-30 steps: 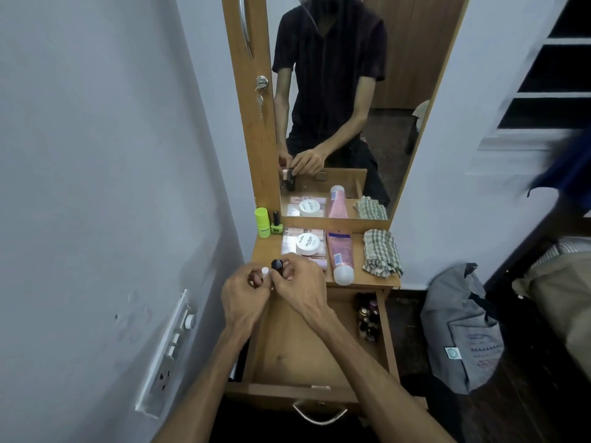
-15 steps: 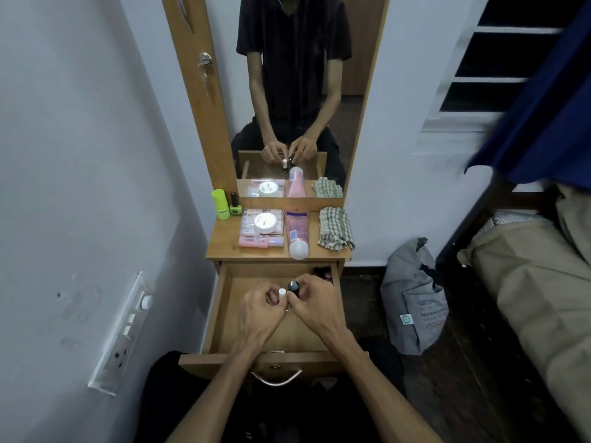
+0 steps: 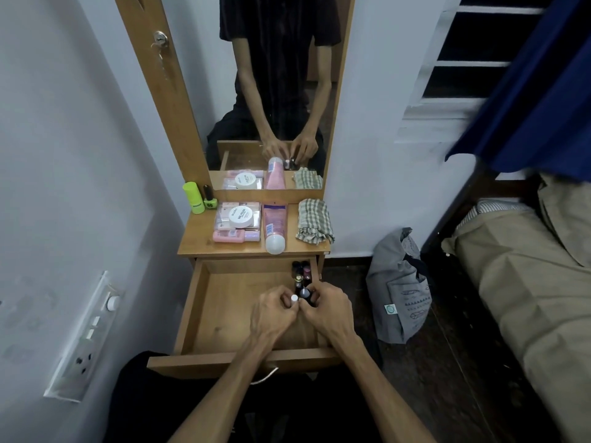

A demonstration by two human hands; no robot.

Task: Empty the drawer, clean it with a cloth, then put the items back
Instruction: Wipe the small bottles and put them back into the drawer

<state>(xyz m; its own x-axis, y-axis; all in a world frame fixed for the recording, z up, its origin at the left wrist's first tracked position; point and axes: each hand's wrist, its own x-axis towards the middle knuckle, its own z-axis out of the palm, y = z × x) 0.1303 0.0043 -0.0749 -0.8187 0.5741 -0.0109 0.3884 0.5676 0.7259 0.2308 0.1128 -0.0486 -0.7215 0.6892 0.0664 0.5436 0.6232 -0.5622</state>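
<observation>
While both forearms reach over the open drawer (image 3: 204,302), my left hand (image 3: 271,311) and right hand (image 3: 326,310) meet knuckle to knuckle. Left fingers pinch a white-capped bottle (image 3: 294,298); right fingers grip a dark-capped bottle (image 3: 304,293), beside other bottles (image 3: 300,273) just beyond.

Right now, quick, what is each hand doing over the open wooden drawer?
Left hand: closed on a small white-capped bottle.
Right hand: closed on a small dark-capped bottle.
</observation>
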